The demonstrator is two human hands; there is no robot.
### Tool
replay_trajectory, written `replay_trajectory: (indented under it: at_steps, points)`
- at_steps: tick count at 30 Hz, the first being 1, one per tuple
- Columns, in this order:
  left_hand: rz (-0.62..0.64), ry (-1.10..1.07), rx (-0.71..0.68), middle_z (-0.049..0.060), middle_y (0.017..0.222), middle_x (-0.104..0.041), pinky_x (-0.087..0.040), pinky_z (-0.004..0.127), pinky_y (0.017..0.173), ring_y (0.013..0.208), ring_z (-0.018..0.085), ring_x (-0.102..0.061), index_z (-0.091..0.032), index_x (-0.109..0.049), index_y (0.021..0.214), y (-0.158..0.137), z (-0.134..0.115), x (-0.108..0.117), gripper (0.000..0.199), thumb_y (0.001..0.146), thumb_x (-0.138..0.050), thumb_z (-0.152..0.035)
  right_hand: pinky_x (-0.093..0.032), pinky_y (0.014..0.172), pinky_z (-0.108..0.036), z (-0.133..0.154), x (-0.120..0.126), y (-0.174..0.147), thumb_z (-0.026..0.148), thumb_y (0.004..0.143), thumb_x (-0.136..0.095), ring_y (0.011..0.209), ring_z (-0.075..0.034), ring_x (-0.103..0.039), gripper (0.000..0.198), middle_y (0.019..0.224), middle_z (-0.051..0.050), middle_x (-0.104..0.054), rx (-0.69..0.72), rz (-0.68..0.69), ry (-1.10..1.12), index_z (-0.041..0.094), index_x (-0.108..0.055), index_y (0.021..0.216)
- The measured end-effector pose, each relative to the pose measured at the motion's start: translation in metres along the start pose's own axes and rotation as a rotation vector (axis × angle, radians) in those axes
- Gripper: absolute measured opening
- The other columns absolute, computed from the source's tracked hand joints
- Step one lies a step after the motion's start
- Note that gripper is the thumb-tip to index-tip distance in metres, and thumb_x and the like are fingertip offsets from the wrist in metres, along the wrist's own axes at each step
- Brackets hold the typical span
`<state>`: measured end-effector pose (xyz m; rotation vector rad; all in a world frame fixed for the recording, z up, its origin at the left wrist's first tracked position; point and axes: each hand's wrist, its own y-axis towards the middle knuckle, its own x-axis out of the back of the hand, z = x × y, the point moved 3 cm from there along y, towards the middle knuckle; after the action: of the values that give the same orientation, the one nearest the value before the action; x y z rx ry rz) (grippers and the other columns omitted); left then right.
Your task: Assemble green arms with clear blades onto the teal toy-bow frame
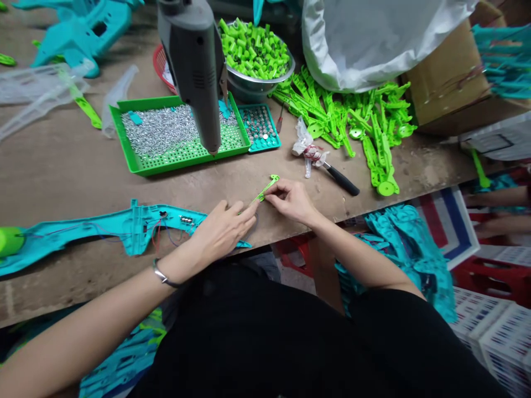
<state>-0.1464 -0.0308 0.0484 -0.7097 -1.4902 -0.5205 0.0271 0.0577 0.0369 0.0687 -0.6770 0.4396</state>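
A thin bright green plastic part point(271, 181) lies at the middle of the table, slanting between my two hands. My right hand point(292, 203) is closed in a pinch at its side, thumb and fingertips together. From the left, my left hand point(219, 229) presses its fingertips on the part's lower end; the thumb is mostly hidden. Under and beside my left wrist lies a long turquoise toy-gun-like shell half point(99, 226) with thin wires and a small metal spring-like piece point(186, 220) in it.
A grey electric screwdriver point(199, 72) hangs above a green tray point(145, 166) of screws. Behind are a small turquoise tray point(265, 145), a metal bowl point(249, 88) of green pieces, a green parts pile point(332, 113) and a black-handled tool point(342, 179). Another person's arm point(501, 199) shows at right.
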Motion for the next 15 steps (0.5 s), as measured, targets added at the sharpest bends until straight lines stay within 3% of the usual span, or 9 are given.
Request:
replay_trajectory:
  at_steps: [7,15]
  points:
    - [-0.006,-0.028,-0.035,0.011,0.147,-0.05,-0.042,0.044,0.086,0.102,0.026,-0.054,-0.02,-0.06,0.108,0.0041,0.0046,0.0025,0.022,0.096,-0.042,-0.015,-0.045,0.059,-0.024,-0.0064,-0.0041,0.0026,0.01,0.071,-0.059,0.055,-0.01,-0.057,0.016,0.064,0.0,-0.067,-0.117,-0.015,-0.012,0.015,-0.071,0.08]
    - [-0.026,-0.078,-0.037,0.011,0.143,-0.053,-0.041,0.044,0.086,0.101,0.027,-0.055,-0.02,-0.061,0.105,0.0072,0.0041,0.007,0.019,0.095,-0.045,-0.015,-0.051,0.063,-0.026,-0.0062,-0.0018,0.0083,0.013,0.074,-0.058,0.06,-0.011,-0.06,0.013,0.076,-0.002,-0.07,-0.045,-0.047,0.058,0.016,-0.066,0.084]
